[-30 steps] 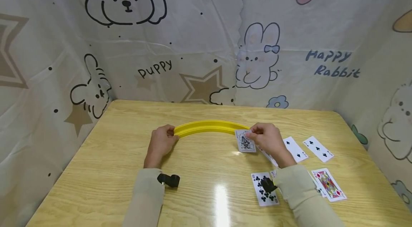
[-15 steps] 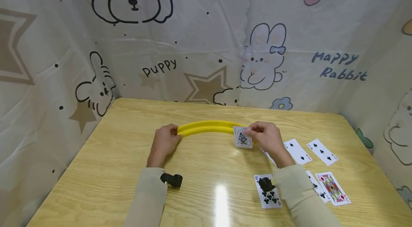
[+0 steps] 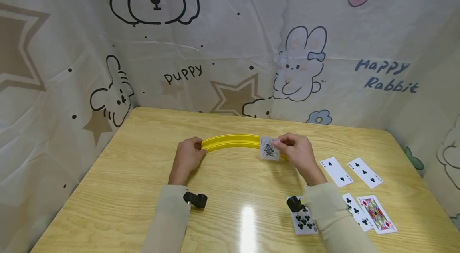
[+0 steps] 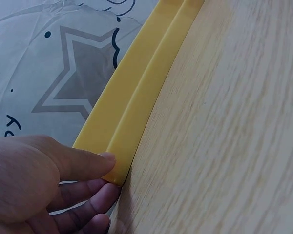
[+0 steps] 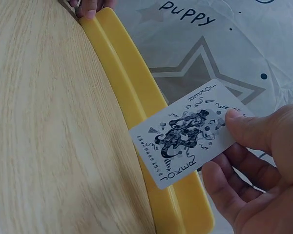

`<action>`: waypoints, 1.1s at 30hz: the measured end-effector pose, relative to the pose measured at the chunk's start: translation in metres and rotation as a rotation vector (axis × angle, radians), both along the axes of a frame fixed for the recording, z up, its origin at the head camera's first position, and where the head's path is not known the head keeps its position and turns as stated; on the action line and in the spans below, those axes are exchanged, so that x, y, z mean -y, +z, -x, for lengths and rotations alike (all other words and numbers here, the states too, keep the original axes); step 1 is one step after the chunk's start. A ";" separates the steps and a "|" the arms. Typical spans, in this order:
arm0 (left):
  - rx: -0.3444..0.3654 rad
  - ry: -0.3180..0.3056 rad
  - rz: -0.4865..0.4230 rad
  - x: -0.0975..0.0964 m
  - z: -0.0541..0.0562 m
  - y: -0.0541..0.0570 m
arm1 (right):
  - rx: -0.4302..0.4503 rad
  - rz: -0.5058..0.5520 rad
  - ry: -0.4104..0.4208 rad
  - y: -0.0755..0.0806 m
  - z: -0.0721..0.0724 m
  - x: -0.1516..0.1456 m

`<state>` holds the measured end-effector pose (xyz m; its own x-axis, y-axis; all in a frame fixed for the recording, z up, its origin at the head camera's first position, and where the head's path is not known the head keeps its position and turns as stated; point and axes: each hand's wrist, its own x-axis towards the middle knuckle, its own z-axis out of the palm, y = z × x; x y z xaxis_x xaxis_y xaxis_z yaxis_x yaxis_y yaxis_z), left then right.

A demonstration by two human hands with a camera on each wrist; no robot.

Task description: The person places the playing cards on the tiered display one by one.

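Note:
A curved yellow card holder [image 3: 230,141] with a groove along it stands on the wooden table. My left hand [image 3: 188,157] pinches its left end, thumb on the front and fingers behind, as the left wrist view shows. In my right hand [image 3: 296,155] a black-and-white joker card [image 5: 185,134] is pinched between thumb and fingers by one end. The joker overlaps the right part of the holder in the head and right wrist views, its face toward me.
Right of the right forearm lie a two of spades [image 3: 336,172], a three-pip club card [image 3: 365,172], another club card [image 3: 357,212] and a jack of diamonds [image 3: 377,214]. A club card [image 3: 303,223] is partly under the right sleeve. A printed curtain [image 3: 230,45] hangs behind the table.
My right hand has lifted the joker slightly, up toward the holder's groove. The left hand keeps its grip on the holder. The whole head view has shifted a little.

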<state>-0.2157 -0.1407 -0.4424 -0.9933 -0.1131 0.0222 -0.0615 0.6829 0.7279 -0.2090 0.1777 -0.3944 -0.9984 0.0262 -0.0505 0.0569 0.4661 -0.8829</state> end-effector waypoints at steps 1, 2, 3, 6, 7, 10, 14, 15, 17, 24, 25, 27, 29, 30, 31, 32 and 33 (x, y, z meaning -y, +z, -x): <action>0.000 0.000 0.003 0.000 0.000 0.000 | -0.003 0.016 0.003 -0.001 0.000 0.001; -0.003 0.000 0.005 0.000 -0.001 0.000 | -0.005 0.031 0.002 -0.002 0.001 0.001; -0.008 0.000 0.005 0.000 -0.001 0.001 | -0.009 0.043 0.004 -0.003 0.001 0.002; -0.022 -0.002 0.004 -0.001 -0.003 0.002 | -0.021 0.062 0.005 -0.004 0.003 0.004; -0.027 -0.004 0.006 -0.001 -0.004 0.002 | -0.023 0.063 0.002 -0.005 0.004 0.005; -0.036 -0.005 0.005 -0.001 -0.004 0.003 | -0.030 0.056 0.001 -0.005 0.005 0.008; -0.040 -0.002 0.009 -0.001 -0.003 0.002 | -0.034 0.054 0.005 -0.006 0.007 0.010; -0.040 -0.001 0.008 -0.001 -0.003 0.002 | -0.034 0.057 0.007 -0.006 0.008 0.011; -0.033 0.002 0.006 -0.001 -0.003 0.001 | -0.033 0.061 0.006 -0.006 0.009 0.012; -0.023 0.008 -0.001 0.000 -0.003 0.001 | -0.048 0.068 0.021 -0.008 0.014 0.019; -0.022 0.008 -0.002 -0.001 -0.003 0.001 | -0.052 0.064 0.023 -0.008 0.015 0.020; -0.023 0.011 -0.001 0.000 -0.003 0.001 | -0.060 0.061 0.029 -0.008 0.017 0.022; -0.022 0.013 -0.005 -0.001 -0.003 0.002 | -0.062 0.065 0.035 -0.009 0.018 0.024; -0.018 0.015 -0.007 -0.001 -0.003 0.002 | -0.060 0.073 0.038 -0.009 0.019 0.025; -0.016 0.015 -0.009 -0.001 -0.003 0.003 | -0.059 0.080 0.045 -0.009 0.020 0.026; -0.011 0.018 -0.013 -0.001 -0.003 0.003 | -0.059 0.090 0.051 -0.010 0.021 0.028; -0.006 0.021 -0.016 -0.001 -0.003 0.003 | -0.057 0.097 0.058 -0.010 0.021 0.029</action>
